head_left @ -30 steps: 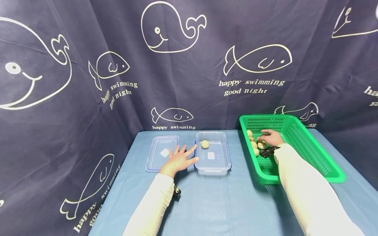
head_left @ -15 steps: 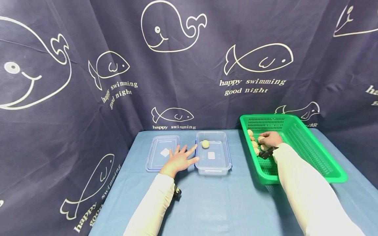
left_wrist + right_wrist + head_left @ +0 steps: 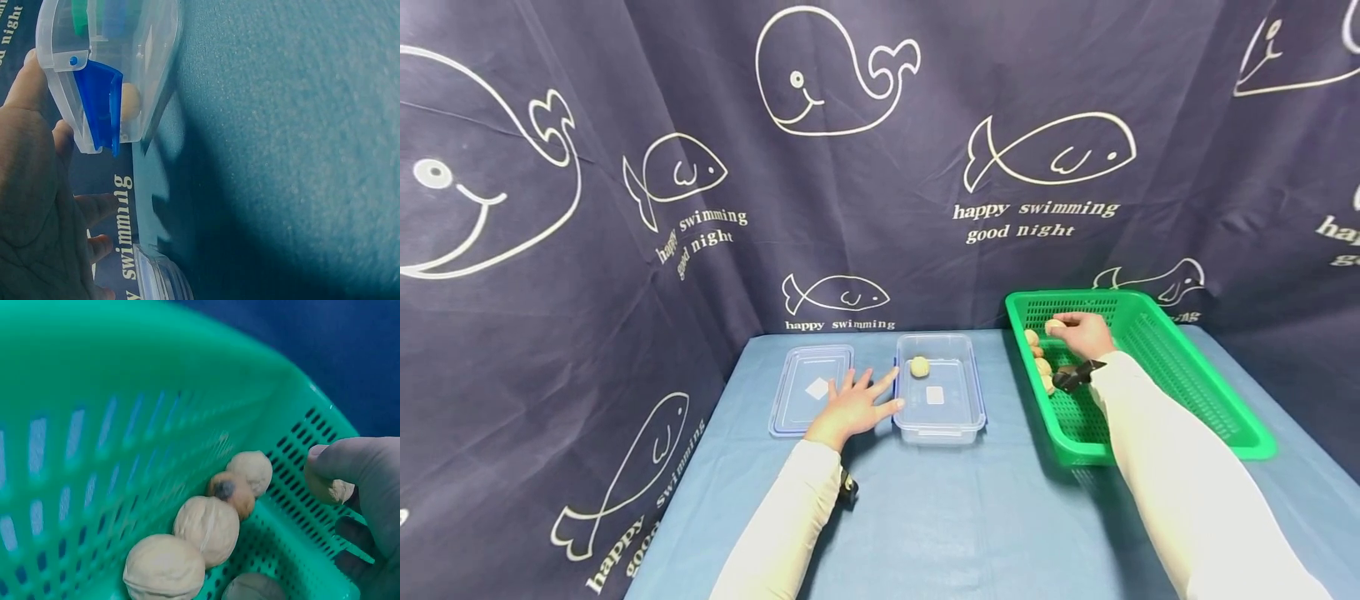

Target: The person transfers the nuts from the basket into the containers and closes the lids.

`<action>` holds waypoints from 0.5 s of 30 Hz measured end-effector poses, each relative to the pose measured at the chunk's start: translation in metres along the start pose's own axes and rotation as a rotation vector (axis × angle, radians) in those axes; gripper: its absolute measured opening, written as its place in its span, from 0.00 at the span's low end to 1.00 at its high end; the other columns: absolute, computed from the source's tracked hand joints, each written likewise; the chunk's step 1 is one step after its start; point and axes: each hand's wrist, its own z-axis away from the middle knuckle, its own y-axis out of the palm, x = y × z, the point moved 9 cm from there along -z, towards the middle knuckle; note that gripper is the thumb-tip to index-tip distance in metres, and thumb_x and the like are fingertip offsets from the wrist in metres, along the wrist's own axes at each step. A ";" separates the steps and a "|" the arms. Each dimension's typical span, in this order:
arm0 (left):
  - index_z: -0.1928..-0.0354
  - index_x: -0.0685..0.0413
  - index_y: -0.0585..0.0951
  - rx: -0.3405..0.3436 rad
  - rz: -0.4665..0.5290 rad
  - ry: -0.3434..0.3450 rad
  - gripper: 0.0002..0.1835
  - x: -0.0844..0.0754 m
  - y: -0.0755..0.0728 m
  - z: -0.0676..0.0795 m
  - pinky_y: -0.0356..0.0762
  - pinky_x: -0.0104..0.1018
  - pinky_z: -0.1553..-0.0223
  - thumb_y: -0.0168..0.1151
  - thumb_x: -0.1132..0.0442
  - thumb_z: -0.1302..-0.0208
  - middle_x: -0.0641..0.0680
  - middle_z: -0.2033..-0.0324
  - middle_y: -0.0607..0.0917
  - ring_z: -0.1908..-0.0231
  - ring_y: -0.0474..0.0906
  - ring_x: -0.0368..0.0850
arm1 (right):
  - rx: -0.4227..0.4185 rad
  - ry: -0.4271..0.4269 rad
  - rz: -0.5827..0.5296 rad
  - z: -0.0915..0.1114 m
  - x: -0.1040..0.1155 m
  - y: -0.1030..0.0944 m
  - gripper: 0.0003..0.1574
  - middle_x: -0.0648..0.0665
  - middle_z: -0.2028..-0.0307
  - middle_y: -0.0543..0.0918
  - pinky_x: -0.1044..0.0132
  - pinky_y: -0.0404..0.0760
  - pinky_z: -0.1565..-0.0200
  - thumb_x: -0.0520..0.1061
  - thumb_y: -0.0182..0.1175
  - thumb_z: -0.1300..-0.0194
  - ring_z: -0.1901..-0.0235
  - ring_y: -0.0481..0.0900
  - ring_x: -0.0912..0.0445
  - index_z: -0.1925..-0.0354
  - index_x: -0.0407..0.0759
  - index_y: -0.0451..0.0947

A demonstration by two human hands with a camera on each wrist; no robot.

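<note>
My right hand (image 3: 1088,336) is over the green basket (image 3: 1180,354), pinching a walnut (image 3: 320,485) between thumb and fingers, lifted above the basket's floor. Several other walnuts (image 3: 161,567) lie along the basket's left wall; one of them (image 3: 232,492) has a dark spot. My left hand (image 3: 850,414) has its fingers spread. Its thumb and index finger touch the left edge of the clear plastic box (image 3: 953,418), which has blue clips. A single walnut (image 3: 920,367) sits in the box at the back left.
Left of the box, the clear lid (image 3: 797,417) lies flat on the blue tablecloth (image 3: 925,525), partly beneath the left fingers. A dark curtain (image 3: 880,200) with fish and whale drawings hangs behind the table. The basket's raised rim surrounds the right hand.
My right hand first closed on a walnut, then moved up and toward the basket's back with it. The left hand has stayed still at the box.
</note>
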 end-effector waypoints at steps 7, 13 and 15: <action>0.22 0.21 0.55 0.010 -0.009 -0.005 0.37 0.001 0.003 -0.001 0.36 0.73 0.30 0.45 0.27 0.31 0.60 0.23 0.59 0.23 0.43 0.67 | -0.027 -0.021 -0.071 0.001 0.024 -0.003 0.31 0.26 0.45 0.81 0.50 0.75 0.44 0.50 0.64 0.30 0.46 0.79 0.37 0.39 0.29 0.77; 0.22 0.21 0.55 0.015 -0.015 -0.001 0.38 0.003 0.005 -0.002 0.34 0.74 0.31 0.44 0.26 0.32 0.60 0.23 0.58 0.23 0.41 0.66 | -0.043 -0.031 -0.159 0.004 0.047 0.001 0.31 0.28 0.44 0.81 0.62 0.75 0.49 0.50 0.65 0.30 0.49 0.79 0.46 0.38 0.30 0.77; 0.22 0.22 0.55 0.013 -0.021 0.001 0.38 0.003 0.004 -0.002 0.35 0.74 0.31 0.44 0.26 0.32 0.60 0.23 0.58 0.23 0.42 0.67 | -0.040 -0.032 -0.193 0.003 0.054 0.005 0.31 0.30 0.44 0.82 0.63 0.75 0.49 0.51 0.65 0.30 0.50 0.79 0.49 0.37 0.32 0.77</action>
